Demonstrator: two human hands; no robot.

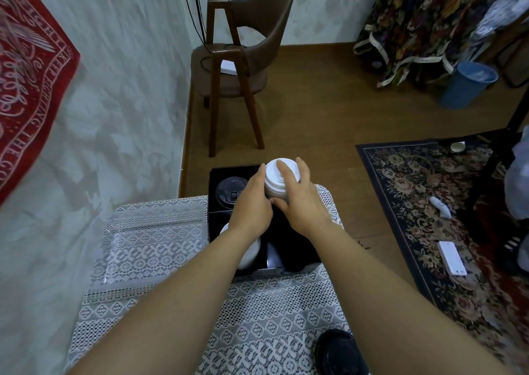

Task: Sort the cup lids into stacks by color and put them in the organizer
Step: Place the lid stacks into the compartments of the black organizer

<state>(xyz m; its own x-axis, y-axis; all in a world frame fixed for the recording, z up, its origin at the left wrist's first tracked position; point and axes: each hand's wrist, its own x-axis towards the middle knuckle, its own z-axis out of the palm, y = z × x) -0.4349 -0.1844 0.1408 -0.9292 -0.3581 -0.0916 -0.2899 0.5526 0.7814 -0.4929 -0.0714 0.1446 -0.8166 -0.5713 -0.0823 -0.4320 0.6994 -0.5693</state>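
Observation:
A tall stack of white cup lids (275,186) stands over the far right compartment of the black organizer (213,225) on the lace-covered table. My left hand (252,202) grips the stack's left side, and my right hand (300,200) wraps its top and right side. Black lids (229,193) lie in the far left compartment. Another white lid stack (249,253) shows in a near compartment, partly hidden by my left forearm. Near the table's front edge sit more black lids (339,351).
A clear plastic bag (151,240) lies on the table (272,317) left of the organizer. A brown wooden chair (237,68) stands on the floor beyond. A patterned rug (429,217) with small white items lies at right. A blue bucket (466,83) is far right.

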